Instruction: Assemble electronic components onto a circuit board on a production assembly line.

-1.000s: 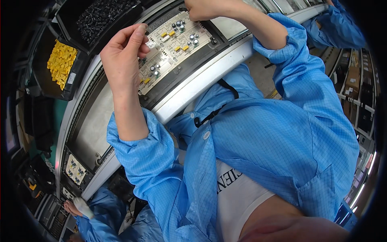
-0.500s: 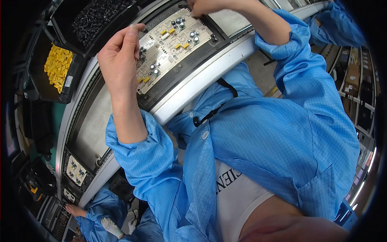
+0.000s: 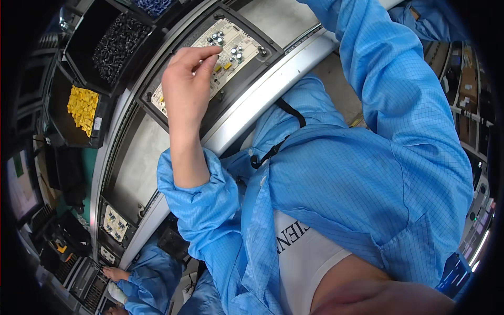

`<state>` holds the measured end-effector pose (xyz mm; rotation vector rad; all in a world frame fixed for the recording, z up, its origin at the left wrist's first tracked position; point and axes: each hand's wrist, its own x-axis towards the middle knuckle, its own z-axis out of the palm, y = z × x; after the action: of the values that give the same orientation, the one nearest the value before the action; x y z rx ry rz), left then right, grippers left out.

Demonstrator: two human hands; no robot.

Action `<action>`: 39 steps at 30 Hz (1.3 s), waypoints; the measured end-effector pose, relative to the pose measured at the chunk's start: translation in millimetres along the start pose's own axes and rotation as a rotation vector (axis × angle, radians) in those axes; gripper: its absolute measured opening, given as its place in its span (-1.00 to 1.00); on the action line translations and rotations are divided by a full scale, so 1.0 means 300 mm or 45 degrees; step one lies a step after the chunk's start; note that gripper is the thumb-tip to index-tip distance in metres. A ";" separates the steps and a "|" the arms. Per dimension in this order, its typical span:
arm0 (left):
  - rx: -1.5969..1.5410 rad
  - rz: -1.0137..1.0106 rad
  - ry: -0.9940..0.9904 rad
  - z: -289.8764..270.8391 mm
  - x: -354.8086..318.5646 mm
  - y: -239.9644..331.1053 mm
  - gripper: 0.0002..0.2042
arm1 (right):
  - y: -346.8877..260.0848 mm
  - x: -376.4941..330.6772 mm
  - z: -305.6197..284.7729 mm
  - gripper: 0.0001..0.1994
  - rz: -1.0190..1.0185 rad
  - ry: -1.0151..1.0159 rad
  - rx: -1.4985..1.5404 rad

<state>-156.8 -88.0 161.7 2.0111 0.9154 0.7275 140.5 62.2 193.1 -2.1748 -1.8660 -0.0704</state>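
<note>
Closest to me: blue smock sleeves (image 3: 367,173), white shirt under the open front, black cord at the collar.

Left forearm comes up out of the cuff to my left hand (image 3: 186,86), which sits over the circuit board (image 3: 239,42). Fingers curled, thumb and forefinger tips (image 3: 210,52) pinched together right at the board surface, near its middle. Can't tell if there's a part between them; too small to see. So: pinch closed, contents unknown.

Board is pale, lying flat in a black carrier frame (image 3: 262,65) on the conveyor track. Hand covers its near-left portion; the exposed part lies just beyond and to the right of my fingertips, touching or nearly so. Silver cylindrical capacitors (image 3: 236,51) stand just right of the pinch, another cluster just past it. Small yellow parts sit on the board by my fingers.

Right arm goes up and out the top of the picture; right hand isn't visible.

Metal rail (image 3: 273,89) runs along the near edge of the track.

Further left: bin of yellow components (image 3: 83,107), then a bin of black components (image 3: 116,44) beyond it.

Down the line, lower left: another small board (image 3: 115,223) on the track, and another person's hand (image 3: 116,274) in a blue sleeve.
</note>
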 end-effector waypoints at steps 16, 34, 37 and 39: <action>0.592 0.070 0.012 0.114 0.057 -0.018 -0.79 | 0.080 -0.039 0.119 -0.80 -0.019 0.502 0.699; 0.844 0.387 -0.054 0.101 0.084 0.017 -0.76 | 0.063 -0.117 0.072 -0.80 -0.261 0.596 1.179; 0.751 0.306 0.158 0.005 0.099 0.004 -0.81 | 0.058 -0.125 0.111 -0.82 -0.095 0.400 1.571; 0.758 0.317 0.423 -0.090 0.157 -0.039 -0.87 | 0.090 -0.139 0.114 -0.85 -0.051 0.430 1.512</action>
<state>-153.8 -33.9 174.0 2.6097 1.1882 1.0395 155.0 26.8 146.7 -1.1904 -1.2167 0.4978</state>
